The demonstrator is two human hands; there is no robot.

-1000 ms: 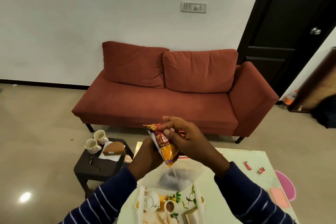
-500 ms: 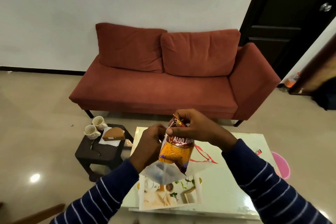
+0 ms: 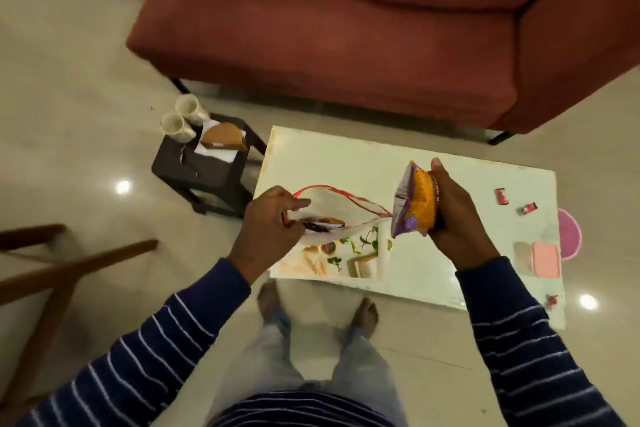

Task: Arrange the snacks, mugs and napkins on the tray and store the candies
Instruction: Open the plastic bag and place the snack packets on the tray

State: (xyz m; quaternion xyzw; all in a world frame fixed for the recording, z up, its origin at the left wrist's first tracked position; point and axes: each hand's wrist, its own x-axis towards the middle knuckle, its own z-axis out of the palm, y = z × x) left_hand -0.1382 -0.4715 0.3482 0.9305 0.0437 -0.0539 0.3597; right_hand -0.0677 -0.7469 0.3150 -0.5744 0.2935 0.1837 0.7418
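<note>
The right hand (image 3: 453,218) wraps its fingers around an orange-and-purple snack packet (image 3: 414,203), held upright in the air above the middle of the worktop (image 3: 450,274). It looks light, puffed and crinkly, so a gentle grip across its middle suits it better than a squeeze that could crush what is inside. The left hand (image 3: 270,225) pinches the near rim of a clear zip bag (image 3: 337,211) with a red seal line; the film is limp and slippery and will sag unless its mouth is held open. Something dark lies inside it. The bag hangs over a printed tray (image 3: 346,260) at the worktop's near left corner. Red candies (image 3: 501,196) lie near the right edge, beside a pink box (image 3: 545,258). Two mugs (image 3: 180,118) and a napkin holder (image 3: 223,139) sit on a dark side table (image 3: 207,177) past the left edge; the worktop's centre and far side are free.
</note>
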